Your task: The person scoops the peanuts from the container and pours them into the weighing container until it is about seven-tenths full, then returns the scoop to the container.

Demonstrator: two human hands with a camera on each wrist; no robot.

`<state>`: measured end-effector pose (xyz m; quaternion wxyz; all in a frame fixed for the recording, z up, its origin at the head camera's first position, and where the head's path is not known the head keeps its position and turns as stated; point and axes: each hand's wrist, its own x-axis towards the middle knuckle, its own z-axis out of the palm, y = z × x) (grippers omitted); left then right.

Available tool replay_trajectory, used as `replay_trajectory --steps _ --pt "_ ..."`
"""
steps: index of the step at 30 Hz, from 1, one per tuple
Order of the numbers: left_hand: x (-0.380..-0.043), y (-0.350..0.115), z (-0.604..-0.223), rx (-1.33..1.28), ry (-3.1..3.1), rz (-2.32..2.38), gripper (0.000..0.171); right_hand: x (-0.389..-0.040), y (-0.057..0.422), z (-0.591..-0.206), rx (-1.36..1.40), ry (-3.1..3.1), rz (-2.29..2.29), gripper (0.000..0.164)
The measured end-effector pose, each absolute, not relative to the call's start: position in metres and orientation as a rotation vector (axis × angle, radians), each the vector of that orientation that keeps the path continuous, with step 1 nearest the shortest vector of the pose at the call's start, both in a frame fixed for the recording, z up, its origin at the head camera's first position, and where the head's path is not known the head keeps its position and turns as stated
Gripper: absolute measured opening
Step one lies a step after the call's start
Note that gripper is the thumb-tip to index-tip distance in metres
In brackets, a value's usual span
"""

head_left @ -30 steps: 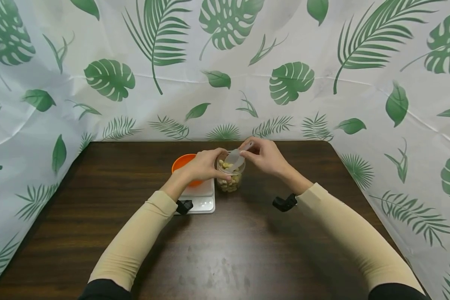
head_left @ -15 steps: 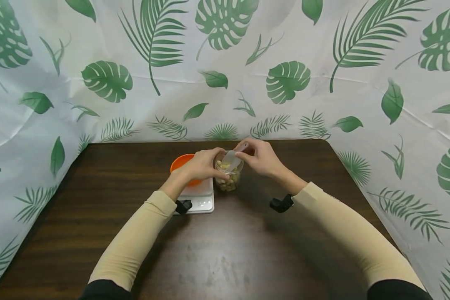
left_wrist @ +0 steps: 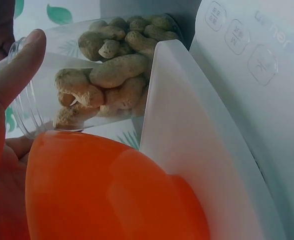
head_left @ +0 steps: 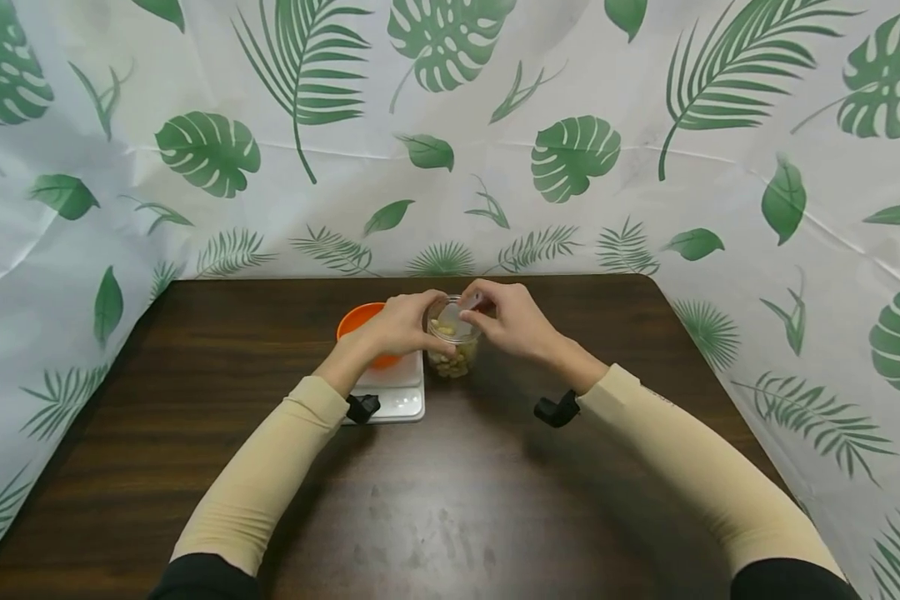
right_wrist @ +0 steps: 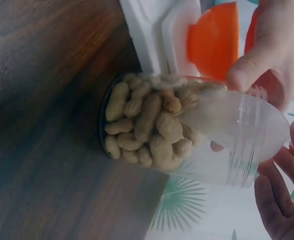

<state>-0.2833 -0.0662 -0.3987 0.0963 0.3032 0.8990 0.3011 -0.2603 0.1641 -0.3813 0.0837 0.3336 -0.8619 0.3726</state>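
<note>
A clear plastic jar [right_wrist: 209,162] of unshelled peanuts [right_wrist: 151,120] stands on the table, right beside a white scale. Near its threaded rim my left hand [head_left: 399,323] grips it, thumb on the near side and fingers behind. My right hand [head_left: 516,318] pinches the handle of a translucent white spoon [right_wrist: 274,132] over the jar's mouth. The spoon's bowl reaches down inside the jar to the peanuts in the right wrist view. An orange bowl [left_wrist: 117,192] sits on the scale under my left wrist; its inside is hidden from me.
The white scale [head_left: 403,403] has printed buttons, seen in the left wrist view. The dark wooden table [head_left: 450,500] ends at the back against a white sheet [head_left: 465,200] printed with green leaves. Black wrist cameras hang below both wrists.
My right hand has lowered the spoon deeper into the jar and shifted slightly left. My left hand keeps its grip on the jar. The head view has shifted a little.
</note>
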Motion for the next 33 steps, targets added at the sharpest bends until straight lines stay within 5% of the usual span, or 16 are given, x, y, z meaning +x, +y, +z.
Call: replay_trajectory --steps 9,33 --pt "-0.282 -0.066 -0.404 0.901 2.666 0.908 0.084 -0.264 0.175 -0.383 0.727 -2.627 1.348 0.015" --pt "-0.287 -0.066 -0.401 0.926 2.709 0.836 0.085 -0.267 0.19 -0.399 0.617 -2.434 1.835 0.022"
